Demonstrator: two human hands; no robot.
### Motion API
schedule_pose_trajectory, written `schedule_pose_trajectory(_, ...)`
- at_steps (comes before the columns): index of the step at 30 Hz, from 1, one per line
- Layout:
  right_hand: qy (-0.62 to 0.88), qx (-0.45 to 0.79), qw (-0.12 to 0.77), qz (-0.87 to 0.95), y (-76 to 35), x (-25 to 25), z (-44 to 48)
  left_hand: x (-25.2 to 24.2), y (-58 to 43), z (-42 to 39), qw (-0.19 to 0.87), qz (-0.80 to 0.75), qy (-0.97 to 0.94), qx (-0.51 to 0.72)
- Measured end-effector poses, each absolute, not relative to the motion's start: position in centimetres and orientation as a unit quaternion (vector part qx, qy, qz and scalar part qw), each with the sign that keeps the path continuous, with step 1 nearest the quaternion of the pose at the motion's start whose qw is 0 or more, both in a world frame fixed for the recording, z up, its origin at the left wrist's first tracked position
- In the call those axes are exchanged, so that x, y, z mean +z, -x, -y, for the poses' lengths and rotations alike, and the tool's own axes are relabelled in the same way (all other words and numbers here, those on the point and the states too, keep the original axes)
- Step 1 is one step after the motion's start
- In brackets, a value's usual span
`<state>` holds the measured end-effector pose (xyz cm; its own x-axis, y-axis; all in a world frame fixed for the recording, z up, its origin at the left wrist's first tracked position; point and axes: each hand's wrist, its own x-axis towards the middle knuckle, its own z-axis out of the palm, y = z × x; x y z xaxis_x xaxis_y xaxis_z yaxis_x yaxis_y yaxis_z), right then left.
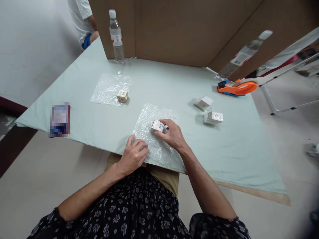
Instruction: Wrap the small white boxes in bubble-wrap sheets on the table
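Observation:
A small white box (158, 126) with a barcode label sits on a sheet of bubble wrap (154, 132) at the near edge of the table. My right hand (173, 134) is closed round that box, thumb and fingers gripping its right side. At the sheet's near left corner, my left hand (133, 156) lies with curled fingers pinching the bubble wrap's edge.
A second bubble wrap sheet (109, 89) carries another small box (122, 95) at the left. Two wrapped boxes (204, 102) (213, 117) lie to the right, near an orange tape dispenser (238, 87). Two water bottles (116, 36) (243, 53) stand by a cardboard screen (184, 30). Another person (83, 20) sits far left.

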<state>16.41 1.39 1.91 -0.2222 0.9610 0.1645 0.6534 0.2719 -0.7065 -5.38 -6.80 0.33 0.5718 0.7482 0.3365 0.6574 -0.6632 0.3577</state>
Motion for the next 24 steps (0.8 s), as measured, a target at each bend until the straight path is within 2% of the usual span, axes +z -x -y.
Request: schedule_pose_trajectory(24,0.504,0.299,0.276,0.762,-17.6,0.6,-1.6,1.6,4.0,7.4,0.095,-0.409,-0.875,0.243)
